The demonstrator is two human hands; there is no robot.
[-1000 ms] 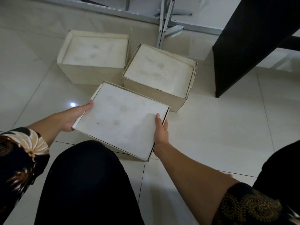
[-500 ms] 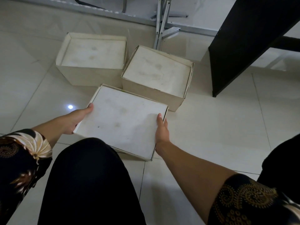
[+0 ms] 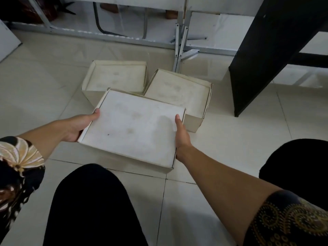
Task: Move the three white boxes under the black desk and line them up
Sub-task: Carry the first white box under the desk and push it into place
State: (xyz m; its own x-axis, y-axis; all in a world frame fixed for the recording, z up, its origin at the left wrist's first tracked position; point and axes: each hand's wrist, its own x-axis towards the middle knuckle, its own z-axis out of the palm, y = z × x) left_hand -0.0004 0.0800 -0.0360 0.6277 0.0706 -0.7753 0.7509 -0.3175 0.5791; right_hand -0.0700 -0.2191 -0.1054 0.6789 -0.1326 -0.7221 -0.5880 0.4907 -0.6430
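Note:
Three white boxes are on the tiled floor in front of me. The nearest white box (image 3: 134,126) is gripped on both sides: my left hand (image 3: 79,125) holds its left edge and my right hand (image 3: 181,137) its right edge. It looks lifted and covers the near edges of the other two. Behind it stand the far left box (image 3: 117,75) and the far right box (image 3: 179,89), side by side. The black desk (image 3: 262,55) rises at the right, its side panel meeting the floor just right of the far right box.
A grey metal frame with folding legs (image 3: 181,41) runs along the back behind the boxes. My knees in black trousers (image 3: 92,206) fill the foreground. A white panel (image 3: 7,43) leans at the far left. Open tiled floor (image 3: 248,139) lies in front of the desk.
The nearest box has come up off the floor in both hands and now overlaps the two boxes behind. My view has tilted up, showing more of the metal frame.

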